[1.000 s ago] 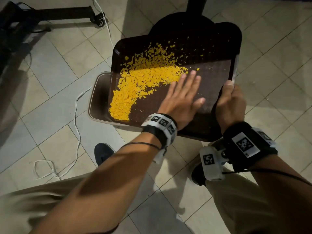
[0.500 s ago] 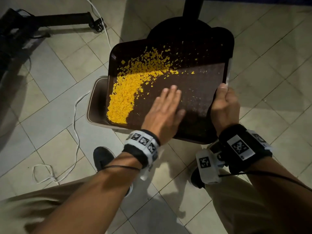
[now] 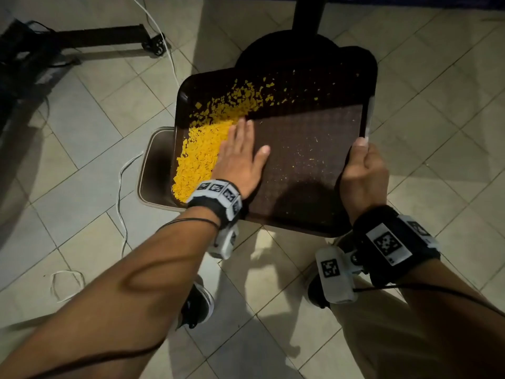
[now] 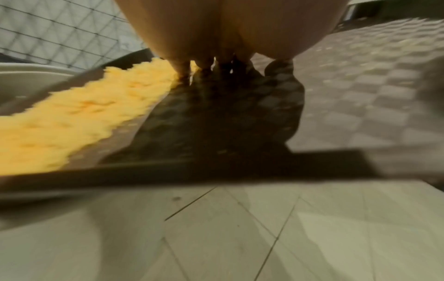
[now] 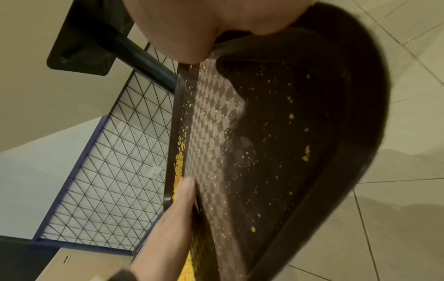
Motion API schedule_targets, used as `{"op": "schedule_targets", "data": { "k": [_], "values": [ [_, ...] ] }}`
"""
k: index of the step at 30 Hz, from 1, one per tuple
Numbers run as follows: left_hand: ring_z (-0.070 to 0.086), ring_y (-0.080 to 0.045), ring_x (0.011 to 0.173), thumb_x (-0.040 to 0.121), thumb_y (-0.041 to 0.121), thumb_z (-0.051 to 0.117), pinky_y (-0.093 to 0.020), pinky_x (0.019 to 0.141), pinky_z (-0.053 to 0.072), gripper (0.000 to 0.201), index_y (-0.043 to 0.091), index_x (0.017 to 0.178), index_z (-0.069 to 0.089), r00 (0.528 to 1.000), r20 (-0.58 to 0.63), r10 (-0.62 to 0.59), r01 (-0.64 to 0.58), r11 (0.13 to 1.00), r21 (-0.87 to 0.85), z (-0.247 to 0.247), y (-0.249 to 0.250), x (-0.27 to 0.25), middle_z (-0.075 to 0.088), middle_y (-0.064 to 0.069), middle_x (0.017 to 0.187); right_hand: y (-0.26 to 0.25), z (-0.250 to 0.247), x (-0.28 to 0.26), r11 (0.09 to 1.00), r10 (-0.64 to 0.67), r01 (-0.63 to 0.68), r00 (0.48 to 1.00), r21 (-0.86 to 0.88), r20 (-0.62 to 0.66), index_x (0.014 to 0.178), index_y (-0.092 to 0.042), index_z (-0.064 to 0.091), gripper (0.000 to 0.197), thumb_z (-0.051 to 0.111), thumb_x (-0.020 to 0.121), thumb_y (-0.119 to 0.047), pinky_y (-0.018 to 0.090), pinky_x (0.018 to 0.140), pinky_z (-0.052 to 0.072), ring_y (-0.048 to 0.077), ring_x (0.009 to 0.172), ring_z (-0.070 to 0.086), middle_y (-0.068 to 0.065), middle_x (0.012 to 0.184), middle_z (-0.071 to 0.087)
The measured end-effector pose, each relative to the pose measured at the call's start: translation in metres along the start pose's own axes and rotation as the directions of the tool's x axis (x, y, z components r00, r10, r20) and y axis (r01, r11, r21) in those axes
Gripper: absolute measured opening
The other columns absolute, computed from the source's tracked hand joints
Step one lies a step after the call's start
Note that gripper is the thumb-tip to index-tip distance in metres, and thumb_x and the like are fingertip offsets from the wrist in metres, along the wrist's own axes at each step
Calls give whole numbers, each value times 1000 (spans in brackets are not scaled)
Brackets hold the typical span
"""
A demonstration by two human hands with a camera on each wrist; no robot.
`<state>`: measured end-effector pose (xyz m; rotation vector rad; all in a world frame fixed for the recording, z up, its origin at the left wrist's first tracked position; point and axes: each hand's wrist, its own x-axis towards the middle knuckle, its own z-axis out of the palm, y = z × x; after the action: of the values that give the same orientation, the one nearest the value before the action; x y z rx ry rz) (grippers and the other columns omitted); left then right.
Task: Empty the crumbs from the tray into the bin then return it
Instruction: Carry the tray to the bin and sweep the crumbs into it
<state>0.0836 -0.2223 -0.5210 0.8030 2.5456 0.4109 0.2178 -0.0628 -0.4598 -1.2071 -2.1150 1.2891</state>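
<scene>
Sweeping leftward: the left hand [image 3: 240,157] lies flat on the brown tray [image 3: 314,165], fingers straight and together, holding nothing, its outer edge pressed against the yellow crumbs [image 3: 199,157]. A second ago this hand sat nearer the tray's middle with fingers spread toward the far side; half a second ago it had drawn back toward the near rim; now it is further left, and the heap is packed into a narrower band between the hand and the tray's left rim.

Right of the hand the textured surface is nearly bare: fine specks only, confirmed in the right wrist view, where small crumbs [image 5: 306,152] dot the checked tray [image 5: 240,133]. Beyond the fingertips a looser scatter remains in shadow.

The right hand [image 3: 363,176] grips the tray's right rim, thumb on top, other fingers hidden underneath. It held the same rim in both earlier frames.

The bin [image 3: 155,165] stands on the floor directly past the crumb band, its opening partly under the tray's left edge. Left wrist view: blurred, the crumbs [image 4: 84,114] run along the tray's rim with the pale bin [image 4: 28,76] rim behind.

Judgement: emptying is under way, not finished. No crumbs visibly falling yet. Heap is staged at the edge over the bin; one more push, or more tilt, should tip it in. The far scatter needs a separate pass. Risk: crumbs at the near left corner may miss the bin.
</scene>
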Motion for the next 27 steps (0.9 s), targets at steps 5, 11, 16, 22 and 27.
{"op": "schedule_targets", "data": {
  "k": [5,11,16,22,27],
  "values": [
    [-13,-20,150,103,50,14,-41,123,3,66,16,156,-4,1000,-14,-6,6,1000,-11,-8,-6,-21,-15,-2,164,-2,1,-2,999,2,-2,1000,37,-4,100,-6,56,37,31,104,-33,8,54,37,-1,65,49,-10,73,53],
    [-7,-19,152,104,37,24,-43,123,3,60,17,157,4,898,-35,439,-437,898,53,-4,91,-10,-4,-1,165,-3,3,-2,1000,6,-6,1000,10,-4,101,-7,57,36,30,105,-31,1,54,34,-5,67,51,-9,79,56],
    [-5,-21,152,103,46,18,-46,122,5,63,18,158,2,919,-34,392,-387,916,110,-19,102,31,-5,0,166,-6,0,-2,999,22,-22,1000,-42,-4,104,-9,58,39,28,105,-34,10,54,35,3,70,52,-6,83,57],
    [5,-25,151,98,61,2,-41,122,3,74,16,157,1,999,28,30,-33,991,127,-25,23,28,3,-7,165,-6,-3,0,998,47,-47,999,-34,1,100,-12,57,38,27,105,-36,17,62,39,0,70,49,-13,77,53],
    [-6,-21,152,101,54,8,-40,123,1,67,17,157,0,997,-41,60,-54,989,139,-21,6,7,-5,-4,165,-7,-2,0,997,64,-64,998,33,12,101,-12,56,36,30,104,-36,17,65,42,-1,72,51,-11,79,55]
  ]
}}
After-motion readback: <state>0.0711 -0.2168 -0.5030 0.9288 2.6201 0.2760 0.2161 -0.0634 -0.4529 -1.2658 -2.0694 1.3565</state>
